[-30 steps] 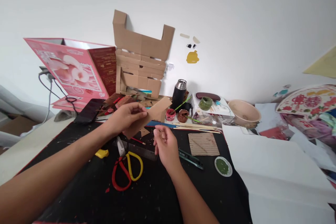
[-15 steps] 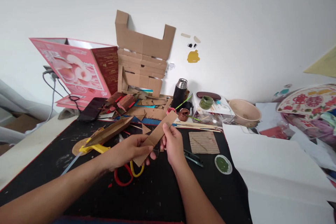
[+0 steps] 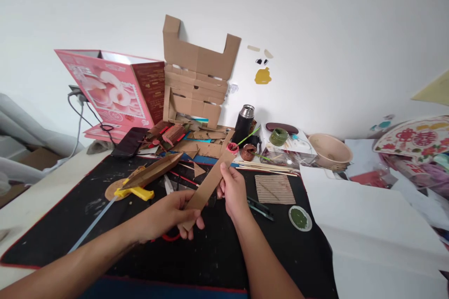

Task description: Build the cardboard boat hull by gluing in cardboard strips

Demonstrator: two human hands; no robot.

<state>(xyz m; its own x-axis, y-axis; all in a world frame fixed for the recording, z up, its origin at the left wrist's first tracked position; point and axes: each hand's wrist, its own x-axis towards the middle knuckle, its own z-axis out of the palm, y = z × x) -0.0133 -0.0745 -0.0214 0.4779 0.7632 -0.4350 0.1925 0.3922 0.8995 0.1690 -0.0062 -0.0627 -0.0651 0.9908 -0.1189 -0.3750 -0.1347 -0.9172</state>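
A flat brown cardboard strip (image 3: 207, 187) is held at a slant above the black mat (image 3: 147, 254). Its lower end is pinched between the thumb and fingers of my left hand (image 3: 175, 215). My right hand (image 3: 233, 191) grips the strip nearer its upper end, thumb on top. Below my left hand lie scissors (image 3: 170, 237), mostly covered, with a bit of red handle showing. To the left, a yellow glue gun (image 3: 138, 192) rests beside a pointed, boat-like cardboard piece (image 3: 154, 173). A dark green utility knife (image 3: 260, 209) lies just right of my right wrist.
At the back are cardboard scraps (image 3: 210, 149), a black thermos (image 3: 242, 124) and open paint jars (image 3: 248, 152). On the right sit a corrugated square (image 3: 275, 189), a lid with green paint (image 3: 300, 218) and white paper (image 3: 372, 215). A phone (image 3: 130, 142) lies at the left.
My left hand has moved down along the strip toward its lower end, and more of the strip shows between my hands. The scissors are more covered. The view has shifted slightly.
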